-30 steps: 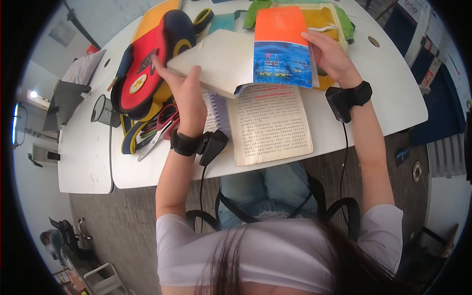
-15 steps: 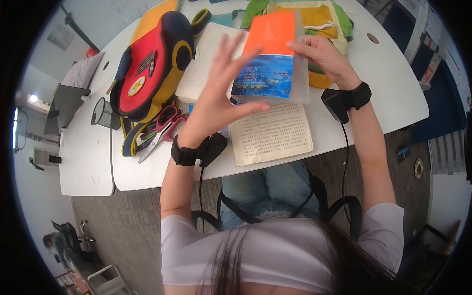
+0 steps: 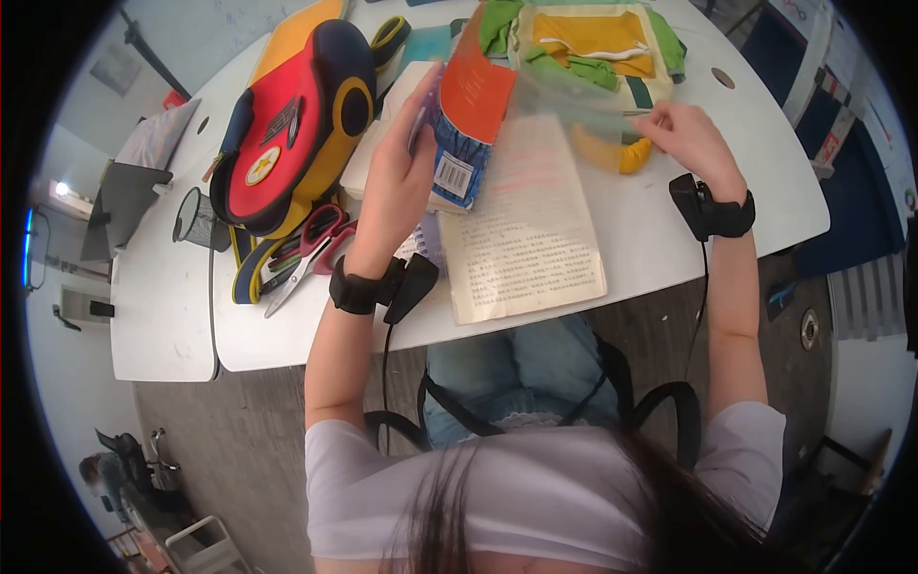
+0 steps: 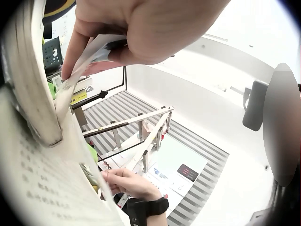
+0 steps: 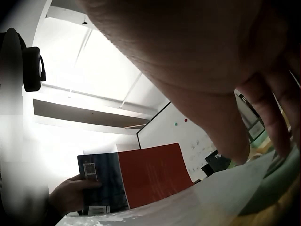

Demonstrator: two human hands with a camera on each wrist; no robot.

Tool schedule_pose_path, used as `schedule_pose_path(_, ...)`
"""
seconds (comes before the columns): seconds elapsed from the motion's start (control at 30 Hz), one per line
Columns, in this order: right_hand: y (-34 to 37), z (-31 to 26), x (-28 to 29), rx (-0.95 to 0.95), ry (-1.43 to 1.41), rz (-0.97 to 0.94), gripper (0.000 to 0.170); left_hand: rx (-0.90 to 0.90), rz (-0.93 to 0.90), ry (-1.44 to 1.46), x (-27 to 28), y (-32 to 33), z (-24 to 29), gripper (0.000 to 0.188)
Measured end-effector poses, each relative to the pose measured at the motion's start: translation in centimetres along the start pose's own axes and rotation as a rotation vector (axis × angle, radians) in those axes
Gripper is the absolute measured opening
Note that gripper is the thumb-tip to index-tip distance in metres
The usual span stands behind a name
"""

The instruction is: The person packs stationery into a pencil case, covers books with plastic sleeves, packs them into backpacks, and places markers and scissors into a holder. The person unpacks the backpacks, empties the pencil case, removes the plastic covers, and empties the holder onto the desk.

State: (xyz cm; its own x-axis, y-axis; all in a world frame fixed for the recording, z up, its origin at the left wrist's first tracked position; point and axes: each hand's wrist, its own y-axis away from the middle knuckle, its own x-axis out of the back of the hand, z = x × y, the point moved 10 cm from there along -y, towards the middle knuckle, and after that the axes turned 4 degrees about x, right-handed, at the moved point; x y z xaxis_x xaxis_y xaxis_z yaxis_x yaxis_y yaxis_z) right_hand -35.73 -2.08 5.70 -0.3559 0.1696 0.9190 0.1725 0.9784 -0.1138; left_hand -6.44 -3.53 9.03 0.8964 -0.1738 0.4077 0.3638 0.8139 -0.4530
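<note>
In the head view my left hand [image 3: 394, 187] grips a thin orange-and-blue booklet [image 3: 475, 100] by its left side. The booklet stands tilted and bowed, with a barcode on its blue part. The right wrist view also shows the booklet [image 5: 150, 176] held at its dark end. My right hand [image 3: 693, 143] pinches the right edge of a clear plastic cover [image 3: 564, 100], which stretches from the booklet side across to these fingers. Below lies a yellowed book [image 3: 526, 249] showing a printed page, its upper part seen through the plastic.
Left of the hands stand a red, navy and yellow bag [image 3: 287, 143], scissors [image 3: 304, 251] and a mesh pen cup [image 3: 199, 222]. A thick white book [image 3: 368, 158] lies behind my left hand. A green-and-yellow cloth bag [image 3: 598, 48] lies at the back right.
My left hand let go of the thick white book, reached across and took the booklet from the right hand, drawing it left. My right hand moved right, pulling the clear cover outward.
</note>
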Motion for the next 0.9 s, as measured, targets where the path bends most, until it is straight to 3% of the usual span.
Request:
schedule_pose_path(0.03,0.4,-1.6,1.0,0.119,-0.06,0.085,0.025,0.001,0.0,0.002,-0.1,0.0,0.2,0.048)
schedule_pose_path(0.07,0.1,-2.1,0.6,0.118,-0.06,0.086,0.025,-0.046,-0.008,0.006,-0.4,0.0,0.9,0.049)
schedule_pose_path(0.13,1.9,-9.5,1.0,0.778,-0.127,0.246,0.027,-0.097,-0.02,0.007,-0.5,-0.1,1.5,0.049)
schedule_pose_path(0.2,3.1,-13.5,-0.9,0.946,-0.095,0.166,0.023,-0.063,-0.043,-0.033,-0.6,-0.3,0.6,0.045)
schedule_pose_path(0.23,2.8,-14.2,-1.8,0.944,-0.096,0.171,0.023,-0.066,-0.047,-0.036,-0.6,-0.3,0.6,0.045)
schedule_pose_path(0.3,3.5,-16.2,-4.6,1.109,-0.066,0.077,0.023,-0.077,-0.114,-0.006,-1.0,-0.4,0.6,0.053)
schedule_pose_path(0.63,1.7,-13.9,-6.7,0.953,0.035,-0.117,0.014,0.004,-0.124,-0.061,-1.2,-0.1,-0.6,0.051)
schedule_pose_path(0.7,2.1,-13.5,-5.4,0.952,-0.03,-0.095,0.016,-0.014,-0.112,-0.149,-1.0,0.0,-0.5,0.033)
schedule_pose_path(0.73,2.2,-13.4,-5.2,0.953,-0.031,-0.094,0.016,-0.014,-0.112,-0.15,-1.0,0.0,-0.5,0.033)
schedule_pose_path(0.8,2.5,-13.1,-2.8,0.959,-0.088,0.124,0.025,-0.041,-0.104,-0.179,-1.0,0.0,-0.3,0.033)
schedule_pose_path(0.9,2.9,-13.4,-1.8,0.984,-0.067,0.189,0.021,-0.072,-0.133,-0.212,-1.4,0.1,0.0,0.033)
